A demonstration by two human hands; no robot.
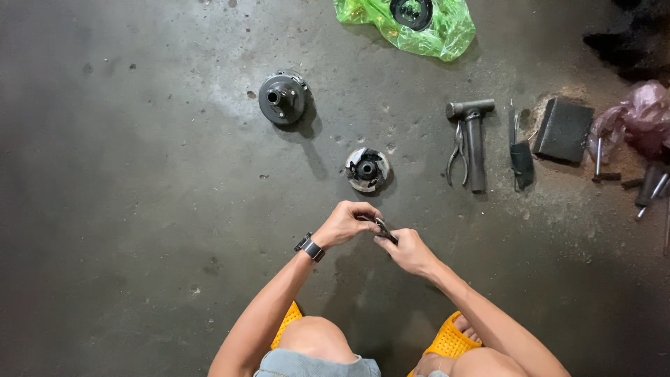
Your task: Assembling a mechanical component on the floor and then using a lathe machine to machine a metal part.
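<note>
Both hands, left (345,223) and right (408,250), pinch a small metal part (382,228) just below the hub (367,169); a slip could drop it onto the hub.

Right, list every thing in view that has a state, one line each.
left hand: closed on the small metal part
right hand: pinching the same part
round ribbed hub: flat on floor, bore up
dark hub: shaft up
pliers: lying, handles apart
green bag: open, round part inside
</note>
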